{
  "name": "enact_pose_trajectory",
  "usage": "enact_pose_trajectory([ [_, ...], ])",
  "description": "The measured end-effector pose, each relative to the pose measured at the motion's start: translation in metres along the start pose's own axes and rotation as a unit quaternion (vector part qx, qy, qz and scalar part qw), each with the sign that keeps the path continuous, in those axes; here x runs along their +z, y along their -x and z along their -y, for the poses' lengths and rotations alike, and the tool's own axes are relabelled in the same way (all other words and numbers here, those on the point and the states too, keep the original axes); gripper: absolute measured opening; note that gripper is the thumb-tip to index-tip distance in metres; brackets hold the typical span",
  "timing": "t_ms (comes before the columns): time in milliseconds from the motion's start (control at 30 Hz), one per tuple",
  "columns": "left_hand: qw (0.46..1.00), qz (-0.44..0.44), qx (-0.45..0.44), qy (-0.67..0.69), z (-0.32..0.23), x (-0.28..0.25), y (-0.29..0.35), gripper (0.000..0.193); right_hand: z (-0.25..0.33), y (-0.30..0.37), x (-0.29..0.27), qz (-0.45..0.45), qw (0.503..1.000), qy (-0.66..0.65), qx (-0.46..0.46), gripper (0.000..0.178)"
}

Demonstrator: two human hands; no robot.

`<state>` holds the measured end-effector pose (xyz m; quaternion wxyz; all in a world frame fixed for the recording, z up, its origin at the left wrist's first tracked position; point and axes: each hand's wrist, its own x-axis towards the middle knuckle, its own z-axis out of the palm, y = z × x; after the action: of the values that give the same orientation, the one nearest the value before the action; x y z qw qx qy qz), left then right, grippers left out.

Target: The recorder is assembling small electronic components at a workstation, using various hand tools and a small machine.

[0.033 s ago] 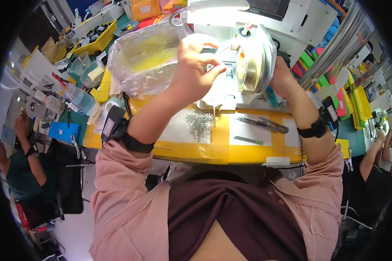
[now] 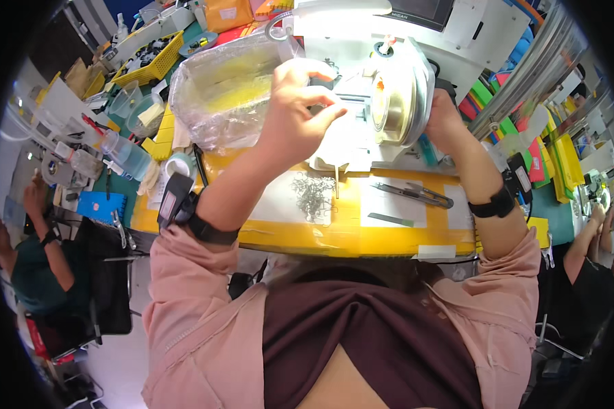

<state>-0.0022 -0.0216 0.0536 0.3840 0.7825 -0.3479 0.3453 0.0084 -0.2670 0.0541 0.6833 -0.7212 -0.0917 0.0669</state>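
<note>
My left hand point(image 2: 297, 112) is raised in front of a white bench machine point(image 2: 341, 153), left of its round metal spool-like wheel point(image 2: 391, 112). Its thumb and a finger are pressed together in a pinch; whatever is between them is lost in the glare. My right hand point(image 2: 447, 123) is at the machine's right side, beside a dark knob-like part point(image 2: 446, 87); its fingertips are hidden behind the housing. Below the machine, a heap of small bent wire pieces point(image 2: 312, 194) lies on white paper. Grey thread snips point(image 2: 416, 195) and a thin flat strip point(image 2: 390, 219) lie to the right.
A plastic-lined bin point(image 2: 215, 95) stands left of the machine, under a bright lamp point(image 2: 341, 8). The yellow-taped table edge point(image 2: 300, 242) curves before me. Colourful bins point(image 2: 559, 163) line the right, and a yellow basket point(image 2: 150, 58) stands far left. Other people sit on both sides.
My left hand has drawn back a little to the left, away from the wheel. My right hand has barely shifted.
</note>
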Motion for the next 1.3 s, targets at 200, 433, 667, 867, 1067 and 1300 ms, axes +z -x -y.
enact_pose_trajectory([
  [200, 0.930, -0.075, -0.320, 0.164, 0.037, -0.024, 0.029, 0.014, -0.004, 0.007, 0.011, -0.099, 0.995, 0.027, -0.003, 0.017],
  [433, 0.980, -0.039, -0.173, -0.092, 0.061, -0.018, 0.006, 0.018, -0.011, -0.001, 0.006, -0.144, 0.989, 0.008, -0.033, 0.014],
  [667, 0.858, 0.136, -0.463, 0.175, 0.076, -0.029, 0.031, 0.012, -0.003, 0.039, -0.029, -0.175, 0.978, 0.090, -0.068, 0.009],
  [867, 0.742, 0.028, -0.499, 0.447, 0.081, -0.012, 0.043, 0.003, -0.014, 0.073, -0.090, -0.283, 0.936, 0.121, -0.172, 0.008],
  [1067, 0.722, -0.001, -0.504, 0.473, 0.077, -0.009, 0.045, 0.003, -0.027, 0.073, -0.114, -0.402, 0.897, 0.094, -0.156, 0.007],
  [1300, 0.758, 0.008, -0.497, 0.423, 0.072, -0.010, 0.041, 0.002, -0.024, 0.074, -0.126, -0.357, 0.926, 0.016, -0.117, 0.010],
])
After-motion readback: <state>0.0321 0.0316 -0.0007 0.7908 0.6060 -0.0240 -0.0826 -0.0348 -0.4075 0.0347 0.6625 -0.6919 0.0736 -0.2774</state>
